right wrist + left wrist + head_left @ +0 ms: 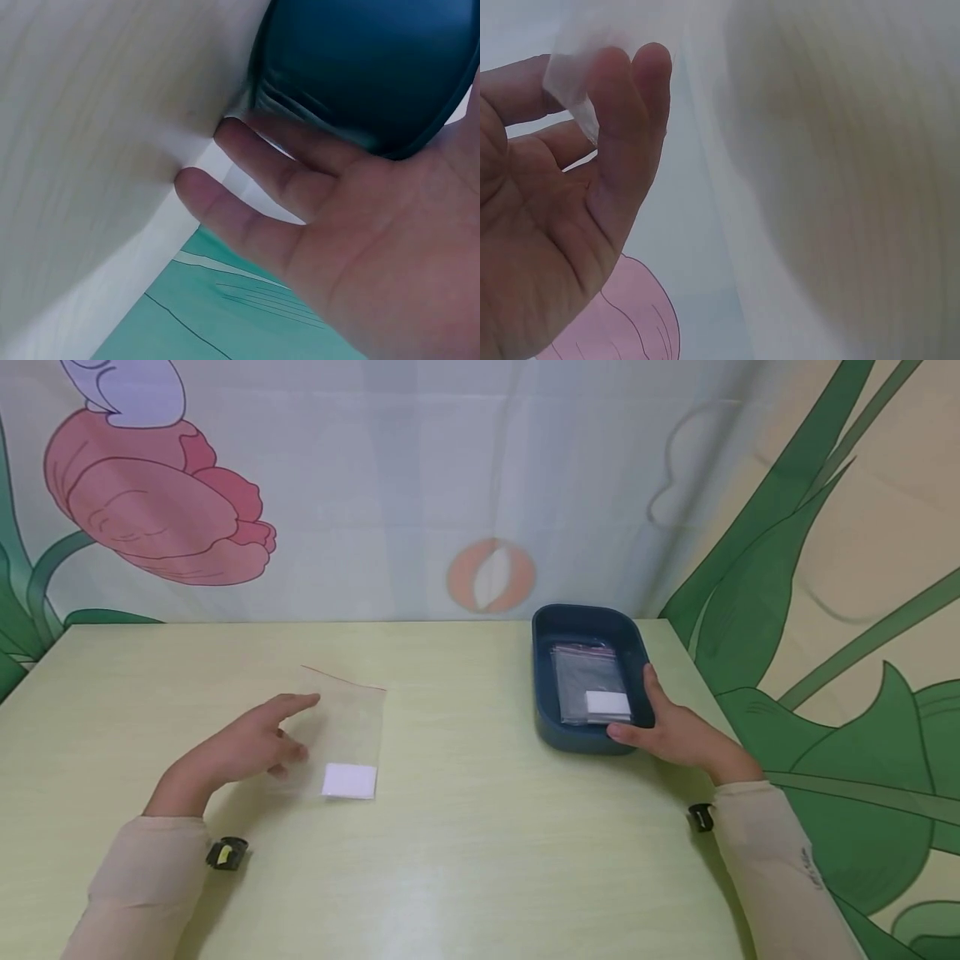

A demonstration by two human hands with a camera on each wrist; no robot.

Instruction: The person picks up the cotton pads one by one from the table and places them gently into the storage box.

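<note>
A clear zip bag (pixel 348 722) with a red seal lies flat on the pale table (pixel 480 860), a white square (pixel 349 781) in its near corner. My left hand (pixel 296 731) reaches over the bag's left edge with its fingers stretched out. In the left wrist view a bag corner (pixel 574 75) shows hazily against the fingers (pixel 622 127) of that hand (pixel 592 150). My right hand (pixel 645 718) grips the near right corner of a dark blue tray (pixel 577 739), thumb inside the rim. Its fingers (pixel 262 157) lie along the tray's outer wall (pixel 360 67). Stacked zip bags (pixel 588 681) with a white square (pixel 607 703) lie inside.
The table's far edge meets a wall painted with a pink flower (pixel 157 510) and green leaves (pixel 787 568). The tray stands close to the table's right edge (pixel 720 710). A small wrist camera (pixel 227 853) sits on each sleeve.
</note>
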